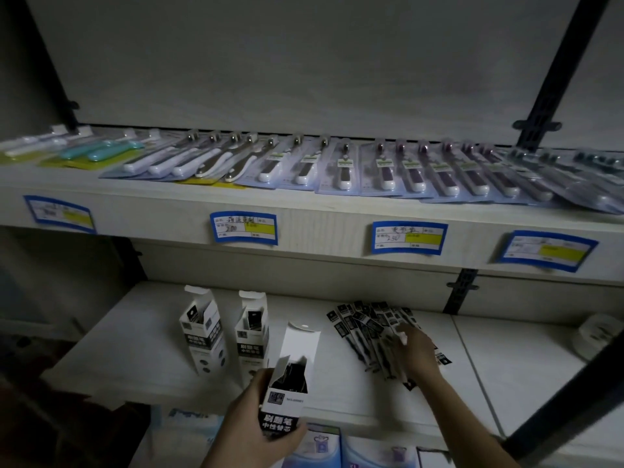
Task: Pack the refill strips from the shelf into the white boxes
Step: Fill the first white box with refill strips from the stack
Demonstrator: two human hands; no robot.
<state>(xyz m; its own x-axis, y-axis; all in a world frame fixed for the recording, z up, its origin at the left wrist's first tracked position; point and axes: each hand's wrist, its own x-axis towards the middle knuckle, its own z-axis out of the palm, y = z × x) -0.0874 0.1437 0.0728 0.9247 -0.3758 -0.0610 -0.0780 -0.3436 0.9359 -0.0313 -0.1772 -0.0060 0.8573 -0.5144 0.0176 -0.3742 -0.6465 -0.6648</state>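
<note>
Head view. Low in the centre of the frame, the left hand (pixel 261 422) grasps a white box (pixel 287 390) with its top flap standing open; dark refill strips show inside its mouth. Just above and to the left, two more white boxes stand upright on the lower shelf (pixel 141 342), one to the left (pixel 202 336) and one to the right (pixel 252 332), both with flaps up and a dark strip or two poking out. Right of centre, a loose fan of refill strips (pixel 374 336) lies flat on the same shelf. The right hand (pixel 417 349) reaches in from the lower right, fingers spread and lying on the pile; whether they pinch a strip cannot be told.

Bare shelf board stretches left of the boxes to its front edge, and more lies right of the pile. The upper shelf (pixel 320 214) carries a row of blister-packed items (pixel 337 163), with blue price labels (pixel 243 228) on its front lip.
</note>
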